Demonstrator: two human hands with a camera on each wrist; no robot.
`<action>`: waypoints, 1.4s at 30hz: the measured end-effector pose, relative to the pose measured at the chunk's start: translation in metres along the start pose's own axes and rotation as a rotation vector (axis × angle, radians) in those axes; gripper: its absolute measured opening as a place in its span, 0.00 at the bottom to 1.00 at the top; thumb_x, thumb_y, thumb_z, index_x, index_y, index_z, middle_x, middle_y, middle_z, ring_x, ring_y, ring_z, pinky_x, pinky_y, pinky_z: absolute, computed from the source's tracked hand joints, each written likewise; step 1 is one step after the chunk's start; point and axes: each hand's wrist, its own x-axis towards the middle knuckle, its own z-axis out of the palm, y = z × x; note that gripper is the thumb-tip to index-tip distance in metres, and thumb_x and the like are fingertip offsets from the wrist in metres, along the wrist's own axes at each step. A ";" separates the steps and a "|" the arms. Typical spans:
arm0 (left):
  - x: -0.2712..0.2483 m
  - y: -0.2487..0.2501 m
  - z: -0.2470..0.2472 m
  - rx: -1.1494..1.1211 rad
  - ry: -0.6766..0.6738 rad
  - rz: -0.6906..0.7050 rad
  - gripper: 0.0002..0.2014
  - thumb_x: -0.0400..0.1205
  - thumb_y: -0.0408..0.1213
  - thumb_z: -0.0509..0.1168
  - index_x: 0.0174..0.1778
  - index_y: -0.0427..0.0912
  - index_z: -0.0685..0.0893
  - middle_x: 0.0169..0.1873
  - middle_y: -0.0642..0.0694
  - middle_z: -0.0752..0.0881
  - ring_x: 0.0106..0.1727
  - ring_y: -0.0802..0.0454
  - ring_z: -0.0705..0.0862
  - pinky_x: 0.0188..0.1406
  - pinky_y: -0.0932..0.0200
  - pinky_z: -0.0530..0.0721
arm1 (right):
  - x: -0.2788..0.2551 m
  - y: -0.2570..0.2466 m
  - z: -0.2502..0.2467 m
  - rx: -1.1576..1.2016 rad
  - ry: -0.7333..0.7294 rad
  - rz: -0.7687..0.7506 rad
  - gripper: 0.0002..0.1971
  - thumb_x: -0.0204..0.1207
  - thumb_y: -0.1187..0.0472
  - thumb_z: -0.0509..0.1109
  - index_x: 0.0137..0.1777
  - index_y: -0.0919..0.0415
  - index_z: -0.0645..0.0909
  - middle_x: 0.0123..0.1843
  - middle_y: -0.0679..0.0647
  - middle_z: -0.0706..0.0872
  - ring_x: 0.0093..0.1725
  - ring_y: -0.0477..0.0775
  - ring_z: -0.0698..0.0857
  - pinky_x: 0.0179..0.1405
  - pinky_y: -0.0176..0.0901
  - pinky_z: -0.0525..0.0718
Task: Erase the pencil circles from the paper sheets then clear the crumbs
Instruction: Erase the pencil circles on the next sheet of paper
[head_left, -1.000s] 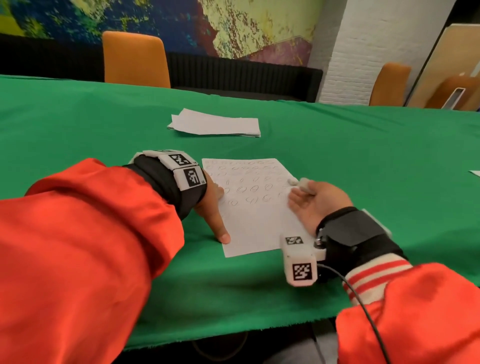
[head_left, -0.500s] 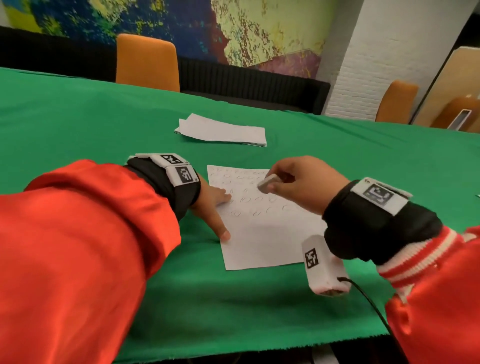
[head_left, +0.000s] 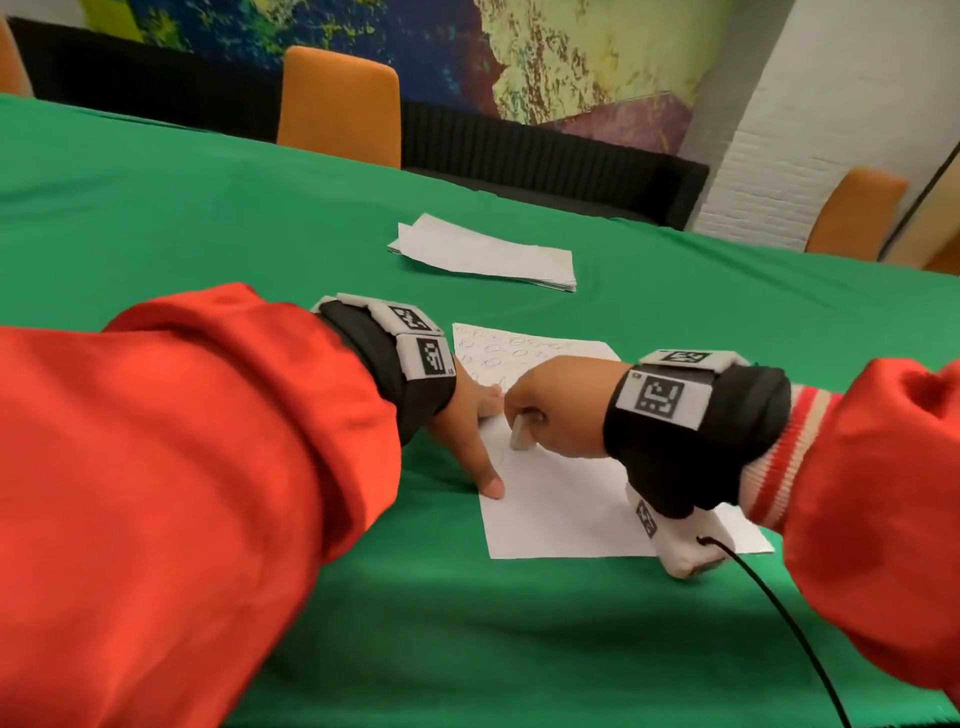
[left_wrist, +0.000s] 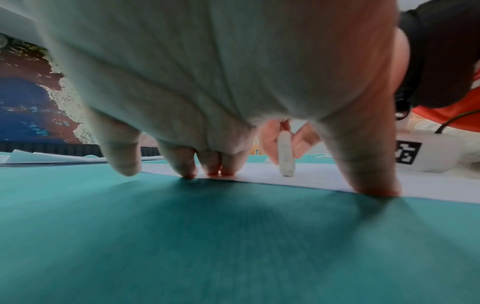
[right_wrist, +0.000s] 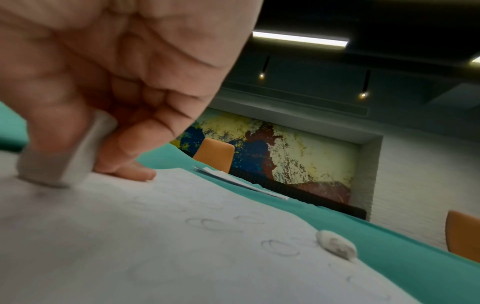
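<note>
The sheet (head_left: 561, 499) lies flat on the green table (head_left: 208, 218), right in front of the person, with its long axis running away from them. The left hand (head_left: 467, 431) is spread open and pins the sheet's left edge, fingertips (left_wrist: 226, 170) and thumb pressed down on the margin. The right hand (head_left: 556, 405) pinches a white eraser (head_left: 521, 434) between thumb and fingers, stood nearly upright with its lower end touching the paper just beside the left hand's fingers. That is the relation that matters: the pencil circles (head_left: 514, 345) that remain sit in rows on the far half of the sheet, beyond both hands, while the near half looks bare. So the rubbing, I judge, has to work away from the body, up the sheet's long axis, and the right hand is the one placed to do it, since the eraser is already down at the near edge of the marked area. The left hand only needs to stay as the anchor. From the right wrist view a second small white lump (right_wrist: 336, 247) rests near the sheet's right edge; I cannot tell whether it is a spare eraser or a crumb. A stack of further sheets (head_left: 485, 254) waits farther back on the table, well apart from the hands.
</note>
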 end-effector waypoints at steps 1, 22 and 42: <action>0.001 0.000 0.000 0.017 -0.001 -0.008 0.47 0.77 0.60 0.65 0.84 0.48 0.45 0.83 0.50 0.48 0.82 0.52 0.52 0.77 0.58 0.51 | -0.002 0.000 0.002 0.003 -0.012 -0.014 0.13 0.80 0.62 0.57 0.57 0.53 0.81 0.57 0.52 0.84 0.55 0.55 0.80 0.47 0.39 0.72; -0.001 0.004 0.001 0.093 -0.024 -0.071 0.50 0.78 0.62 0.63 0.83 0.45 0.37 0.83 0.51 0.39 0.84 0.54 0.44 0.79 0.57 0.44 | -0.006 0.010 0.001 0.047 -0.045 0.021 0.13 0.78 0.62 0.59 0.56 0.56 0.83 0.54 0.51 0.85 0.47 0.50 0.75 0.47 0.37 0.72; -0.002 0.003 0.001 0.057 -0.026 -0.070 0.50 0.78 0.61 0.63 0.84 0.46 0.38 0.83 0.52 0.39 0.83 0.55 0.44 0.77 0.59 0.44 | -0.002 0.007 -0.006 0.006 -0.118 -0.001 0.12 0.79 0.57 0.63 0.60 0.55 0.82 0.57 0.50 0.84 0.47 0.48 0.74 0.43 0.36 0.69</action>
